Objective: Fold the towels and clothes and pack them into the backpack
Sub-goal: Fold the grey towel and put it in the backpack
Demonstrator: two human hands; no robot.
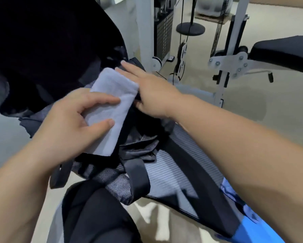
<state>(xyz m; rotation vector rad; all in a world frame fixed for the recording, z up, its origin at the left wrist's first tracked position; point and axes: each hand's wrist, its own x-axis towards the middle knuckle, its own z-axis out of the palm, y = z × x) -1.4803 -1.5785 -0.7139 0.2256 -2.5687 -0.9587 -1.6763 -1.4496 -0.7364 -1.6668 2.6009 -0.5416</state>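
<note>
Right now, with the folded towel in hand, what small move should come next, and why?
Probably slide the towel down into the backpack. The left hand grips the folded towel over the dark opening, and the right hand rests flat on the opening's edge, seemingly holding it apart.

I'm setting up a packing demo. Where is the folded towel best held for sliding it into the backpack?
Grip the folded towel mid-length across its narrow width, coming from its left long edge, as the left hand does. It is a long flat bundle aimed at the backpack; this leaves the leading end free.
</note>
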